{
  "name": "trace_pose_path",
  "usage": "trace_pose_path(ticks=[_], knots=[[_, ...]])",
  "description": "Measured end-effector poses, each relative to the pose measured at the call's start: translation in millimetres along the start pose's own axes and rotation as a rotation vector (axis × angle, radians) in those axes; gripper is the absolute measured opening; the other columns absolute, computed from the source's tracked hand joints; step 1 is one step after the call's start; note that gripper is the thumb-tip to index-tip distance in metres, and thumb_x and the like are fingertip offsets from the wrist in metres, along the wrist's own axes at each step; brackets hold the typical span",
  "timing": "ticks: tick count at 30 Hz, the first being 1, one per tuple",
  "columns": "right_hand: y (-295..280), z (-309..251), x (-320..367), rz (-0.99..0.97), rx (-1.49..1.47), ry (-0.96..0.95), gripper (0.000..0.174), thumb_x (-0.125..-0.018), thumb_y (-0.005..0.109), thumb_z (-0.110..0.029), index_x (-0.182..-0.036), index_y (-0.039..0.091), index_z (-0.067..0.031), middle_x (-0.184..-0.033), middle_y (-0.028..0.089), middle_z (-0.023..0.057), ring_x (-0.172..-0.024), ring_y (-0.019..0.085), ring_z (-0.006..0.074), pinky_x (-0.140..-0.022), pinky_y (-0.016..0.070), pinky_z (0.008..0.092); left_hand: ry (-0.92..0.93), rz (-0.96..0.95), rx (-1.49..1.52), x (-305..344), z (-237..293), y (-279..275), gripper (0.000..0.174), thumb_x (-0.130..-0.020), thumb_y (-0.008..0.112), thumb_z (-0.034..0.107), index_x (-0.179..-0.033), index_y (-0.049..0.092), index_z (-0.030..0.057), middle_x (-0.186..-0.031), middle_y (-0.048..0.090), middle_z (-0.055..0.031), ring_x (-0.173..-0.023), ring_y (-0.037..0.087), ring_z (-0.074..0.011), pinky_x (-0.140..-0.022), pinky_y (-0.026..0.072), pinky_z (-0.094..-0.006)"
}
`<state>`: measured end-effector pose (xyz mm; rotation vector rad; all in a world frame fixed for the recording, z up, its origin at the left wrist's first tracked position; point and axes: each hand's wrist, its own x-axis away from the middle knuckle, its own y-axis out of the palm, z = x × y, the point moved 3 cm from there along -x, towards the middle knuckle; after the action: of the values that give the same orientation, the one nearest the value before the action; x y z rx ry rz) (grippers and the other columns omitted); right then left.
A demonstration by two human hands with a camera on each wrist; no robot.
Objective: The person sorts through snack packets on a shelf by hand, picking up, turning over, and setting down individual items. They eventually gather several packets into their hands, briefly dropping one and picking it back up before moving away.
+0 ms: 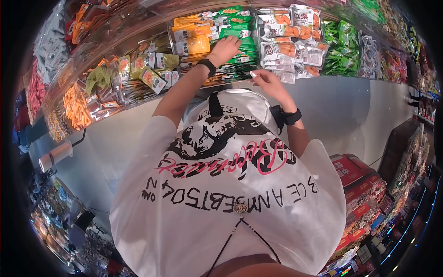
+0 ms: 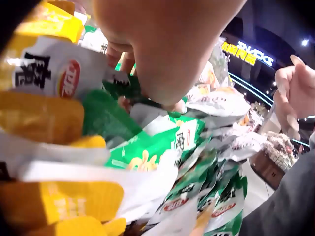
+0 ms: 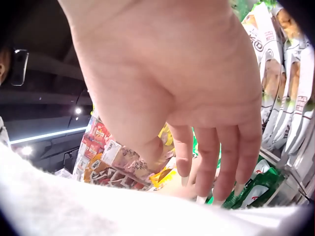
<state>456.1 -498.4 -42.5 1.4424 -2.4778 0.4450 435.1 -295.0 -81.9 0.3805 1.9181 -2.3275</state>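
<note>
Two hands: both in my head feed, left one at the stock, right one off it.
Left hand (image 1: 224,51): on the green packets (image 1: 237,33), fingertips down among them; can't tell if it's pinching one, wrist feed blurs there.
Right hand (image 1: 273,87): released, fingers loose, holding nothing; by the shelf (image 1: 230,84) front edge, near the white packets (image 1: 277,49).
Green packets: mid-shelf, between yellow packets (image 1: 193,45) and white ones, running from the back towards the front edge.
Packing: overlapping, leaning on each other, uneven.
Risk, drag: I'd expect neighbours to come along if one gets pulled, given the overlap.
Risk, slip: film looks slick; a weak pinch could lose it.
Risk, spill: front packets might tip over the front edge if knocked.
Risk, wrist: left watch (image 1: 207,67) is close to the yellow packets, could snag them.
</note>
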Motion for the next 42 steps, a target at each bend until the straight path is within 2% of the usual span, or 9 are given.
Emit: trace_pose_path(ticks=[5, 9, 12, 13, 24, 26, 33, 38, 42], knots=[[-10, 1, 18, 0.064, -0.154, 0.022, 0.025, -0.090, 0.052, -0.013, -0.108, 0.055, 0.0034, -0.085, 0.062, 0.0064, -0.079, 0.060, 0.0120, -0.070, 0.0493, 0.0253, -0.199, -0.020, 0.143, -6, -2, 19, 0.032, -0.085, 0.054, 0.027, -0.111, 0.055, 0.0076, -0.109, 0.057, -0.0102, -0.097, 0.056, -0.0273, -0.079, 0.0479, -0.0369], [-16, 13, 25, 0.072, -0.173, 0.040, 0.025, -0.090, 0.051, -0.013, -0.110, 0.054, 0.0037, -0.088, 0.062, 0.0069, -0.082, 0.060, 0.0132, -0.073, 0.0502, 0.0269, -0.456, -0.171, 0.219, -22, -23, 6, 0.028, -0.086, 0.054, 0.027, -0.108, 0.060, 0.0091, -0.103, 0.062, -0.0109, -0.089, 0.060, -0.0299, -0.074, 0.0495, -0.0390], [-18, 10, 30, 0.081, -0.139, 0.009, 0.026, -0.095, 0.046, -0.020, -0.109, 0.056, -0.0005, -0.089, 0.062, 0.0065, -0.081, 0.059, 0.0124, -0.074, 0.0481, 0.0256, -0.261, 0.010, 0.200, -21, -18, 2, 0.029, -0.085, 0.056, 0.025, -0.111, 0.059, 0.0106, -0.106, 0.059, -0.0092, -0.093, 0.058, -0.0288, -0.074, 0.0495, -0.0382], [-19, 11, 31, 0.086, -0.168, 0.012, 0.027, -0.095, 0.046, -0.021, -0.109, 0.056, -0.0007, -0.089, 0.062, 0.0064, -0.081, 0.059, 0.0122, -0.074, 0.0478, 0.0255, -0.125, 0.252, 0.049, -20, -9, -7, 0.028, -0.083, 0.058, 0.024, -0.107, 0.058, 0.0096, -0.112, 0.056, -0.0092, -0.098, 0.055, -0.0279, -0.075, 0.0491, -0.0368], [-25, 12, 28, 0.071, -0.227, 0.062, 0.022, -0.093, 0.047, -0.012, -0.108, 0.056, 0.0015, -0.089, 0.062, 0.0065, -0.082, 0.060, 0.0118, -0.072, 0.0492, 0.0250, -0.201, -0.124, 0.111, 6, 33, 17, 0.028, -0.083, 0.057, 0.030, -0.094, 0.055, 0.0046, -0.092, 0.055, -0.0120, -0.091, 0.055, -0.0297, -0.075, 0.0482, -0.0384], [-24, 12, 30, 0.064, -0.202, 0.062, 0.032, -0.095, 0.046, -0.027, -0.110, 0.056, -0.0007, -0.088, 0.063, 0.0050, -0.078, 0.058, 0.0104, -0.073, 0.0463, 0.0245, -0.164, -0.200, 0.069, 17, 46, 15, 0.033, -0.083, 0.056, 0.031, -0.102, 0.055, 0.0042, -0.095, 0.054, -0.0119, -0.091, 0.053, -0.0287, -0.077, 0.0467, -0.0380], [-30, 14, 27, 0.109, -0.263, 0.128, 0.025, -0.094, 0.046, -0.018, -0.107, 0.057, 0.0008, -0.085, 0.063, 0.0054, -0.075, 0.057, 0.0099, -0.071, 0.0478, 0.0239, -0.141, -0.105, 0.122, 36, 64, 2, 0.052, -0.084, 0.055, 0.027, -0.125, 0.042, -0.0023, -0.116, 0.048, -0.0149, -0.110, 0.042, -0.0288, -0.095, 0.0355, -0.0389], [-27, 15, 25, 0.142, -0.268, 0.142, 0.027, -0.094, 0.046, -0.021, -0.105, 0.057, 0.0009, -0.083, 0.063, 0.0050, -0.074, 0.057, 0.0098, -0.072, 0.0475, 0.0237, -0.140, 0.044, 0.082, 32, 42, -8, 0.049, -0.082, 0.058, 0.027, -0.119, 0.047, -0.0023, -0.115, 0.049, -0.0135, -0.112, 0.042, -0.0276, -0.097, 0.0342, -0.0400], [-28, 21, 32, 0.164, -0.282, 0.185, 0.028, -0.095, 0.046, -0.022, -0.105, 0.057, 0.0018, -0.084, 0.063, 0.0061, -0.074, 0.058, 0.0105, -0.072, 0.0480, 0.0246, -0.230, 0.183, 0.037, 39, 9, -21, 0.035, -0.077, 0.063, 0.019, -0.106, 0.055, 0.0017, -0.105, 0.054, -0.0108, -0.100, 0.050, -0.0277, -0.085, 0.0430, -0.0365]])
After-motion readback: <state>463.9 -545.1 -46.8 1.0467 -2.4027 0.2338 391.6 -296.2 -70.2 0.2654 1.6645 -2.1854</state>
